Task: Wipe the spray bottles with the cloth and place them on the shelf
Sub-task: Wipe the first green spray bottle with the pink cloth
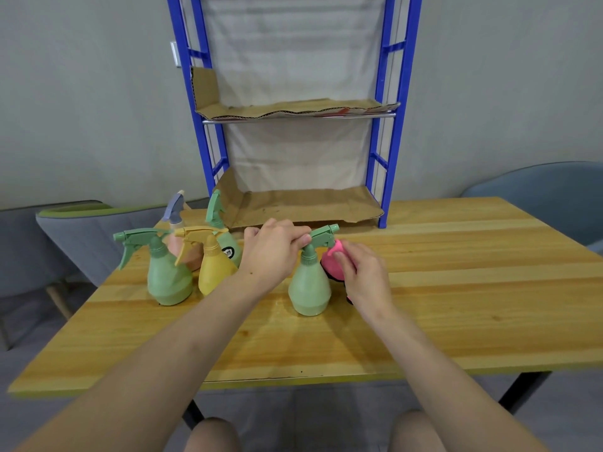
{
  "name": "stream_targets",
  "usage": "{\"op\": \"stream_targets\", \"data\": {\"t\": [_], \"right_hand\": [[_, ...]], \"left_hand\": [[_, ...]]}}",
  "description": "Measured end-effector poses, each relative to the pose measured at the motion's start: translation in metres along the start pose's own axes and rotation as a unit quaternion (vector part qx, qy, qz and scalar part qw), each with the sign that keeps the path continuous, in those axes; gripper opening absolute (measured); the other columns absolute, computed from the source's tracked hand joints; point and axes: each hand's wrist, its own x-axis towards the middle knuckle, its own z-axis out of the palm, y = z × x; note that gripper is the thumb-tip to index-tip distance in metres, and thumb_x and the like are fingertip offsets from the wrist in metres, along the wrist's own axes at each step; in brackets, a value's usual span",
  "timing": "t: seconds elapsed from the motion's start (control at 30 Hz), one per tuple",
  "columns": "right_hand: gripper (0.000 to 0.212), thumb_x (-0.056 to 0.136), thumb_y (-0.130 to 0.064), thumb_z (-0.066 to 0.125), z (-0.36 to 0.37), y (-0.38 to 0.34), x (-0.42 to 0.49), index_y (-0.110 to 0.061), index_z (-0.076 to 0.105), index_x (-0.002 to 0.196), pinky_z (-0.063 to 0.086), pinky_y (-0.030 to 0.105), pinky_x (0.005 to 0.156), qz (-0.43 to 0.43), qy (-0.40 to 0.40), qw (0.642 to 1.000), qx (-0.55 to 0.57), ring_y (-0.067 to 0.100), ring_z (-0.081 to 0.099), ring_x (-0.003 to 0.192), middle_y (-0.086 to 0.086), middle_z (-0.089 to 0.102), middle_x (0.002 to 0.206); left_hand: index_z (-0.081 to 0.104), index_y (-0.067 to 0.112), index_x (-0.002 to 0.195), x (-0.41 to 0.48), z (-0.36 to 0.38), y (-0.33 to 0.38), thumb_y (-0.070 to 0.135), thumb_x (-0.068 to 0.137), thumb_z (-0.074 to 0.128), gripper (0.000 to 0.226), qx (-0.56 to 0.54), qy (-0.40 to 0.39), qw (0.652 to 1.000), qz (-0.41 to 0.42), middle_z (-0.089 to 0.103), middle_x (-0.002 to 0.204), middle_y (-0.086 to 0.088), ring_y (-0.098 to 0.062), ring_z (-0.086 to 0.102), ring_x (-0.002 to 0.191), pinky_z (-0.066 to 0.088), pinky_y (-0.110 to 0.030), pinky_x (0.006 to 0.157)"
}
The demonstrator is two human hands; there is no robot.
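The left hand's [274, 252] fingers were curled tight over the spray head of the green spray bottle [308, 285], while the right hand's [365, 275] fingers pinched the bunched pink cloth [332, 265] against its neck. The bottle stood upright at frame centre, long axis vertical, nozzle pointing right. Four other bottles [213, 272] crowded its left; bare wooden table [456, 288] lay right and below, the blue shelf's [385, 158] cardboard-lined lower tier [310, 203] just above.

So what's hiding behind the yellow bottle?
Two more spray bottles: a green bottle and a peach bottle with a bluish trigger. The yellow bottle covers part of both.
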Motion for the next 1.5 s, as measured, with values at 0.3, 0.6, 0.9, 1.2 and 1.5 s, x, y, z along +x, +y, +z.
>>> {"op": "stream_targets", "data": {"t": [0.3,0.6,0.9,1.2,1.5], "right_hand": [[0.022,0.103,-0.017,0.063,0.012,0.003,-0.004,-0.008,0.071,0.122,0.058,0.042,0.084,-0.053,0.040,0.994,-0.092,0.025,0.066,0.098,0.004,0.073,0.107],[0.028,0.106,-0.026,0.057,0.004,0.013,-0.012,-0.009,0.075,0.120,0.050,0.026,0.078,-0.022,0.038,0.992,-0.122,0.019,0.067,0.090,0.003,0.075,0.098],[0.015,0.093,-0.018,0.078,0.012,-0.002,-0.002,-0.008,0.078,0.103,0.055,0.030,0.074,-0.108,0.120,0.975,-0.153,0.019,0.069,0.087,0.002,0.077,0.094],[0.023,0.091,-0.010,0.073,0.006,0.012,-0.003,0.001,0.076,0.111,0.064,0.038,0.072,-0.163,0.095,0.964,-0.189,0.026,0.075,0.083,0.010,0.079,0.092],[0.021,0.089,-0.017,0.083,0.000,0.002,0.001,-0.003,0.080,0.106,0.065,0.035,0.071,-0.144,0.088,0.966,-0.195,0.023,0.078,0.080,0.008,0.081,0.089]], "left_hand": [[0.071,0.033,0.108,0.000,0.001,0.000,0.042,0.111,0.040,0.032,-0.005,0.003,1.000,0.003,0.059,0.094,0.008,-0.017,0.048,0.102,0.025,-0.039,0.085],[0.071,0.034,0.110,0.000,0.001,-0.001,0.043,0.111,0.039,0.033,0.002,0.001,1.000,0.008,0.059,0.094,0.008,-0.016,0.046,0.100,0.025,-0.039,0.085],[0.070,0.029,0.108,0.002,0.003,-0.001,0.040,0.111,0.039,0.032,-0.011,-0.006,1.000,0.001,0.059,0.094,0.006,-0.019,0.049,0.102,0.025,-0.039,0.085],[0.070,0.033,0.111,0.000,0.005,-0.003,0.043,0.111,0.039,0.033,-0.007,0.001,1.000,0.009,0.059,0.095,0.008,-0.016,0.049,0.103,0.027,-0.039,0.086],[0.071,0.027,0.111,0.001,0.001,-0.001,0.040,0.111,0.040,0.033,-0.018,-0.011,1.000,0.005,0.059,0.095,0.006,-0.018,0.049,0.104,0.026,-0.039,0.086]]}}
